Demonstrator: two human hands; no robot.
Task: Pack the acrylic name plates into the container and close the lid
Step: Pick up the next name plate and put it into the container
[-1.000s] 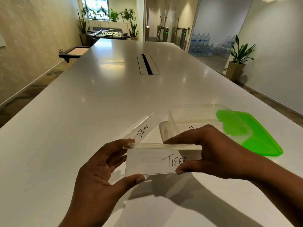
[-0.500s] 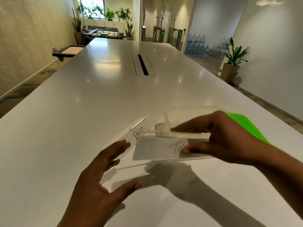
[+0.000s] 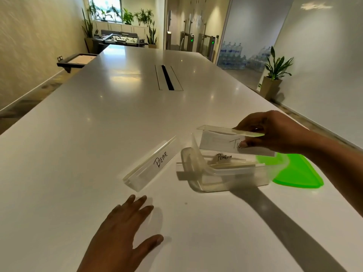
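One name plate (image 3: 218, 143) hangs above the container (image 3: 235, 179), pinched by right hand (image 3: 275, 132) fingers (image 3: 247, 124); left hand (image 3: 125, 232) fingers spread apart.

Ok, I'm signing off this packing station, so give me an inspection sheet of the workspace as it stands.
Surface: long glossy white table, cable slot in its middle.
Job's things: clear container open, Penguin plate inside; Tiger plate held above it; Bear plate on the table to its left; green lid off, by its right end.
Clutter: nothing seen.
Grippers: right hand pinches the Tiger plate; left hand open, fingers spread, holding nothing.
Cables: nothing seen.
Surroundings: potted plant, stacked water bottles, foosball table beyond.
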